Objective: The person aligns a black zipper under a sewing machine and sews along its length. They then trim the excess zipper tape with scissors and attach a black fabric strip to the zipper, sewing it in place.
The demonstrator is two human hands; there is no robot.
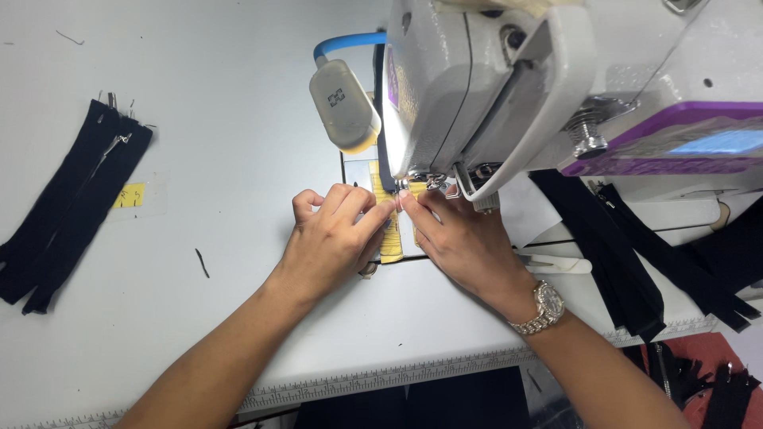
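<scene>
- left hand and right hand meet fingertip to fingertip right under the sewing machine head; both pinch down on a yellow strip at the needle
- strip is narrow and flat, bright yellow with small markings, lying on the needle plate and running back toward the person between the two hands; most of it's hidden by fingers
- dark zippers piled far left on the table; more dark strips on the right
</scene>
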